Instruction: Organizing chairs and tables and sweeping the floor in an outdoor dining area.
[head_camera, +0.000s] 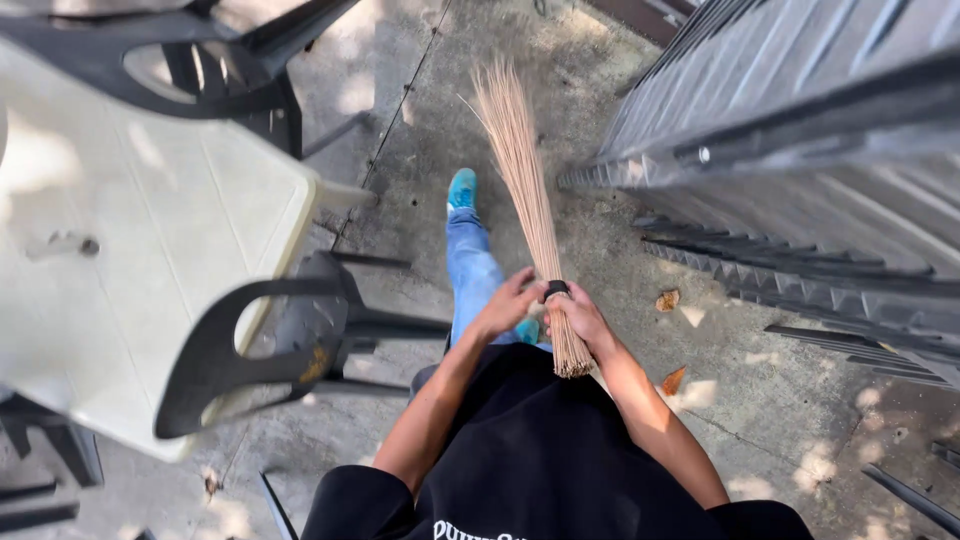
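Note:
A stick broom (522, 170), a tied bundle of thin tan sticks, points forward and down toward the concrete floor. A dark band wraps the bundle near its butt end. My right hand (578, 315) grips the bundle just below that band. My left hand (512, 300) closes on the bundle from the left at the same height. The butt end of the sticks pokes out below my hands, close to my black shirt. My blue-jeaned leg and teal shoe (462, 188) stand just left of the broom's tips.
A cream plastic table (150, 230) fills the left side, with dark plastic chairs (280, 340) pushed around it. A grey metal gate (800, 150) runs along the right. Dry leaves (668, 299) lie on the cracked concrete (600, 240) by the gate.

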